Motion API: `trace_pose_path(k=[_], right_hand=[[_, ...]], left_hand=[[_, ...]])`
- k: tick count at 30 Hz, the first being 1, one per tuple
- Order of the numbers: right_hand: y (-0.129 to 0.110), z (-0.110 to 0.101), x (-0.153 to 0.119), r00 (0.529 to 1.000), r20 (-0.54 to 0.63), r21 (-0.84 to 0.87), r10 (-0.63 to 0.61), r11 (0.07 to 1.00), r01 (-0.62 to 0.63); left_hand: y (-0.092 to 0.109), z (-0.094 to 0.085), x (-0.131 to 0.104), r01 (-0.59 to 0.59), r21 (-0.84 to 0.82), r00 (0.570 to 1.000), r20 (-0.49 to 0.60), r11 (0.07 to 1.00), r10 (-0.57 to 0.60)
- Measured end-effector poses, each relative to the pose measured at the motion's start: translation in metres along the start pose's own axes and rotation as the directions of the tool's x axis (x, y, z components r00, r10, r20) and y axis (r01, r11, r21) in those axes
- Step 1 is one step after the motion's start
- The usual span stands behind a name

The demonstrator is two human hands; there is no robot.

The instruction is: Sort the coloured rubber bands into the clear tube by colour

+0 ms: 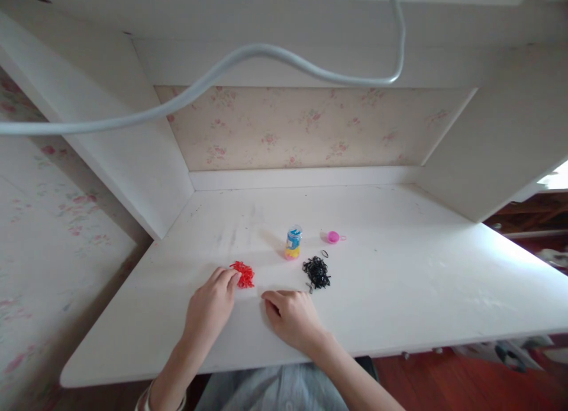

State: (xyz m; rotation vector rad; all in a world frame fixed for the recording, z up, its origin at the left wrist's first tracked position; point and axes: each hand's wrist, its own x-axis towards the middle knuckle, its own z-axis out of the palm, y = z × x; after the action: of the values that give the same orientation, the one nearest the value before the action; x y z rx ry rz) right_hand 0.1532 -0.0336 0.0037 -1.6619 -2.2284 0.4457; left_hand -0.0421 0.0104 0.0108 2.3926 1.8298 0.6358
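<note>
My left hand [212, 303] reaches the left edge of a small pile of red rubber bands [245, 276], its fingers drawn together in a pinch. Whatever lies between those fingertips is hidden. Between the two piles, nearer the front edge, my right hand [293, 317] rests on the table with curled fingers; thumb and forefinger meet, and I cannot make out anything in them. A heap of black rubber bands [316, 272] lies just beyond it to the right, a single black band [325, 253] apart behind. A clear jar [293, 243] with a blue label and yellow and pink contents stands upright behind both hands.
A pink lid [333, 238] with a loop lies right of the jar on the white table [399, 293]. White side panels [146, 139] and a flowered back wall [284, 127] enclose the desk. A pale cable [266, 49] hangs across the upper view.
</note>
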Motion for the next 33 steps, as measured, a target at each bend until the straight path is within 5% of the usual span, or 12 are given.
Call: trace_pose_path(k=[5, 10, 17, 24, 33], right_hand=[[0.002, 0.003, -0.001, 0.999, -0.027, -0.013, -0.027, 1.0, 0.027], [0.002, 0.004, -0.001, 0.999, -0.028, -0.027, -0.035, 0.999, 0.034], [0.003, 0.003, -0.003, 0.999, -0.014, -0.028, -0.052, 0.998, 0.052], [0.004, 0.002, -0.003, 0.997, -0.016, -0.036, -0.074, 0.997, 0.073], [-0.001, 0.002, -0.001, 0.999, -0.022, -0.036, -0.042, 0.999, 0.041]], left_hand=[[0.015, -0.017, 0.02, -0.062, -0.211, 0.997, -0.059, 0.976, 0.051], [0.053, -0.032, 0.052, -0.156, -0.422, 0.988, -0.067, 0.893, 0.14], [0.096, -0.019, 0.092, -0.294, -0.446, 0.955, -0.175, 0.845, 0.24], [0.1, -0.006, 0.106, -0.309, -0.342, 0.95, -0.146, 0.887, 0.275], [0.081, -0.008, 0.1, -0.3, -0.422, 0.954, -0.146, 0.856, 0.263]])
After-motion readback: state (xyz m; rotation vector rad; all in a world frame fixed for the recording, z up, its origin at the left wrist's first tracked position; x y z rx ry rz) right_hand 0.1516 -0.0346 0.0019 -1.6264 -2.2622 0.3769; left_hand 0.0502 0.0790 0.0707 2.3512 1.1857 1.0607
